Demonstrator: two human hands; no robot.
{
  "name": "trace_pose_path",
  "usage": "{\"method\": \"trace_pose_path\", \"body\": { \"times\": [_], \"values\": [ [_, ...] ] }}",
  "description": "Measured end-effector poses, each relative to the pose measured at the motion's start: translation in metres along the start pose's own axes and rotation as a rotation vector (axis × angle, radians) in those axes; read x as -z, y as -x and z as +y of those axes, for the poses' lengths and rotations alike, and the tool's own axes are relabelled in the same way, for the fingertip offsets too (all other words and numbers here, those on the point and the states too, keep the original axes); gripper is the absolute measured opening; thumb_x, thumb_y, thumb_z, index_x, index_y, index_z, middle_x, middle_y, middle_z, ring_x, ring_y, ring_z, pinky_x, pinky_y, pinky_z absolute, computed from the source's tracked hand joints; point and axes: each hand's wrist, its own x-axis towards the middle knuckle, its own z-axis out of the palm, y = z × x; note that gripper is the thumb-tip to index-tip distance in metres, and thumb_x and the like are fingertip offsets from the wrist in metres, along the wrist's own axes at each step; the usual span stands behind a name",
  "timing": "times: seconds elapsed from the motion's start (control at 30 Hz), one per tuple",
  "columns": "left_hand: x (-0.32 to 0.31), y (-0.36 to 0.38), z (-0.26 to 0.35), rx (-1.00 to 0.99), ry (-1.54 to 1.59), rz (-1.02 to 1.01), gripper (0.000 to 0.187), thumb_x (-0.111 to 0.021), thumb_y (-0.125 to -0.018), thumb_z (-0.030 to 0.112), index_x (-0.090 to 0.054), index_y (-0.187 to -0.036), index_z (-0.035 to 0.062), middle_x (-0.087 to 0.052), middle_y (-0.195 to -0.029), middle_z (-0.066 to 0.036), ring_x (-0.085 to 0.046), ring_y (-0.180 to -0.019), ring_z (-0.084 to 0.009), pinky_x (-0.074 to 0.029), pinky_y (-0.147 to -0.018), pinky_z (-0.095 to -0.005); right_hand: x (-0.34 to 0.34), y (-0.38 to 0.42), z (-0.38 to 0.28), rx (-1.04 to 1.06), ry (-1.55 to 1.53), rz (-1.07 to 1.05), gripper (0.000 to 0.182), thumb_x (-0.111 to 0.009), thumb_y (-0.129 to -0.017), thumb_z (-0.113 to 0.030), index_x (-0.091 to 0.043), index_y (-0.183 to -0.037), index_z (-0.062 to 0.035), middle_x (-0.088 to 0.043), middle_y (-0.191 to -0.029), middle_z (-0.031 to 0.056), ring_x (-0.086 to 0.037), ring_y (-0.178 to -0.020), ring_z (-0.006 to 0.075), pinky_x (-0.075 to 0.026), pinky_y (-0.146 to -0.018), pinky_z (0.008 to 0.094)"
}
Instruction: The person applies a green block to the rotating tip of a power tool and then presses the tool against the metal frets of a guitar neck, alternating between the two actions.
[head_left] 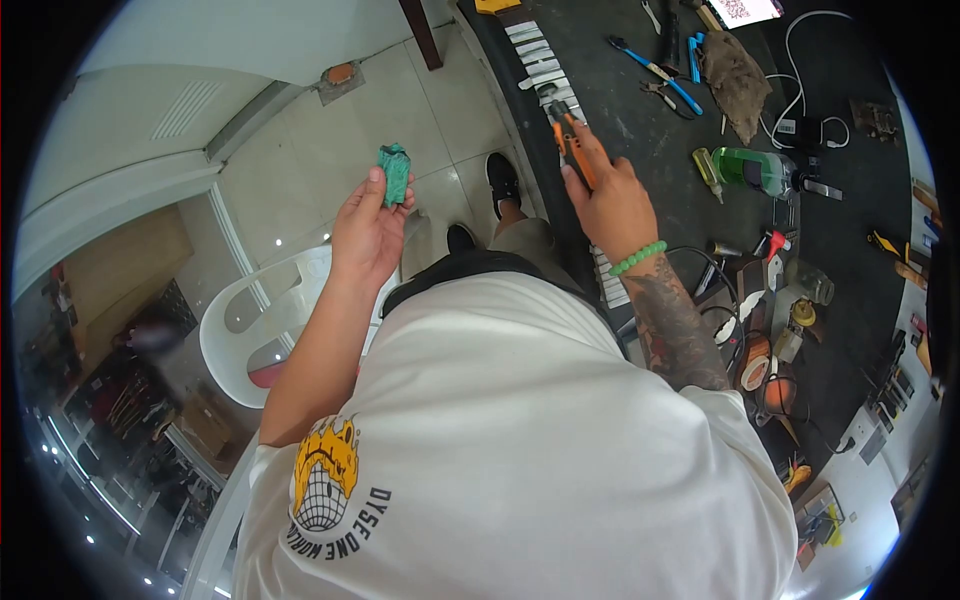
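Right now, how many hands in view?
2. Left hand: over the tiled floor, holding a green piece. Right hand: at the dark bench's edge, gripping an orange-handled tool. Blurred background at far left could hide others.

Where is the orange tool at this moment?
In the head view, the orange tool is in the right hand, near the bench's white-striped edge.

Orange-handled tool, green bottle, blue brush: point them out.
Orange-handled tool [581, 160], head view, on a handle.
Green bottle [757, 172], head view, on its body.
Blue brush [657, 71], head view, on its handle.
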Motion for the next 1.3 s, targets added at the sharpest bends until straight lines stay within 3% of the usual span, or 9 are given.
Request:
{"method": "trace_pose_path", "body": {
  "times": [0.17, 0.57, 0.8, 1.0, 1.07, 1.13, 1.2, 1.23, 1.3],
  "values": [
    [0.0, 0.001, 0.001, -0.001, -0.016, 0.004, 0.037, -0.067, -0.103, 0.035, -0.066, -0.117, 0.0014, -0.069, -0.109, -0.01, -0.061, -0.096, -0.0177, -0.049, -0.094, -0.0323, -0.004, 0.005, -0.01, 0.006, 0.035, -0.067, 0.064, -0.067, -0.098, -0.035, -0.043, -0.157, -0.0335, -0.065, -0.093, 0.0218, -0.071, -0.083, 0.0426, -0.06, -0.075, 0.0495],
    [0.002, 0.001, 0.0, 0.005, -0.015, 0.002, 0.037, -0.066, -0.103, 0.035, -0.066, -0.117, 0.0013, -0.069, -0.109, -0.01, -0.061, -0.097, -0.0178, -0.048, -0.094, -0.0326, 0.004, -0.011, 0.019, -0.023, 0.038, -0.001, 0.065, -0.067, -0.097, -0.037, -0.042, -0.157, -0.0353, -0.064, -0.095, 0.0228, -0.072, -0.084, 0.0426, -0.06, -0.072, 0.0501],
    [-0.002, -0.002, 0.0, 0.008, 0.0, -0.005, 0.036, -0.065, -0.104, 0.035, -0.066, -0.116, 0.0016, -0.069, -0.109, -0.01, -0.061, -0.096, -0.0178, -0.049, -0.094, -0.0327, -0.007, 0.004, -0.007, 0.047, -0.007, -0.027, 0.065, -0.067, -0.097, -0.036, -0.042, -0.157, -0.0343, -0.063, -0.094, 0.0234, -0.071, -0.083, 0.0426, -0.06, -0.072, 0.0505],
    [-0.005, -0.004, 0.001, 0.001, 0.045, -0.032, 0.036, -0.064, -0.104, 0.036, -0.066, -0.116, 0.0025, -0.068, -0.109, -0.009, -0.062, -0.097, -0.0178, -0.049, -0.094, -0.0326, 0.0, 0.019, -0.025, 0.128, -0.245, -0.07, 0.064, -0.068, -0.098, -0.033, -0.045, -0.156, -0.0226, -0.066, -0.088, 0.0243, -0.071, -0.079, 0.0422, -0.058, -0.073, 0.0476],
    [-0.006, -0.006, 0.002, -0.007, 0.057, -0.054, 0.036, -0.064, -0.104, 0.036, -0.066, -0.116, 0.0028, -0.068, -0.109, -0.009, -0.061, -0.097, -0.0178, -0.049, -0.094, -0.0326, 0.01, 0.024, -0.039, 0.157, -0.549, -0.181, 0.063, -0.068, -0.098, -0.03, -0.046, -0.155, -0.0155, -0.069, -0.088, 0.0251, -0.072, -0.081, 0.0405, -0.057, -0.074, 0.0437],
    [-0.009, -0.005, 0.002, -0.015, 0.082, -0.068, 0.037, -0.064, -0.104, 0.037, -0.066, -0.117, 0.0031, -0.068, -0.109, -0.009, -0.061, -0.097, -0.0176, -0.049, -0.095, -0.033, 0.025, 0.031, -0.056, 0.162, -0.606, -0.215, 0.062, -0.067, -0.099, -0.029, -0.045, -0.155, -0.0122, -0.071, -0.09, 0.0237, -0.073, -0.083, 0.0377, -0.057, -0.075, 0.0406],
    [-0.01, -0.003, 0.002, -0.025, 0.072, -0.094, 0.037, -0.064, -0.104, 0.038, -0.065, -0.117, 0.0031, -0.068, -0.109, -0.009, -0.061, -0.097, -0.0175, -0.049, -0.095, -0.0331, 0.041, 0.036, -0.073, 0.077, -0.694, -0.453, 0.062, -0.066, -0.1, -0.03, -0.045, -0.155, -0.0122, -0.072, -0.093, 0.0229, -0.073, -0.083, 0.0361, -0.057, -0.077, 0.039],
    [-0.011, -0.001, 0.003, -0.032, 0.063, -0.115, 0.037, -0.064, -0.104, 0.038, -0.065, -0.117, 0.0032, -0.068, -0.109, -0.009, -0.061, -0.097, -0.0173, -0.049, -0.095, -0.0333, 0.032, 0.041, -0.074, 0.14, -0.718, -0.39, 0.062, -0.068, -0.101, -0.028, -0.045, -0.156, -0.0142, -0.068, -0.079, 0.007, -0.061, -0.065, 0.0112, -0.053, -0.068, 0.0281],
    [-0.012, 0.002, 0.004, -0.032, 0.053, -0.128, 0.037, -0.064, -0.104, 0.038, -0.065, -0.117, 0.0032, -0.068, -0.109, -0.009, -0.06, -0.097, -0.0172, -0.049, -0.095, -0.0332, 0.033, 0.046, -0.08, 0.134, -0.722, -0.401, 0.062, -0.068, -0.101, -0.029, -0.045, -0.157, -0.0146, -0.067, -0.078, 0.0071, -0.061, -0.064, 0.0111, -0.052, -0.067, 0.0283]
  ]
}}
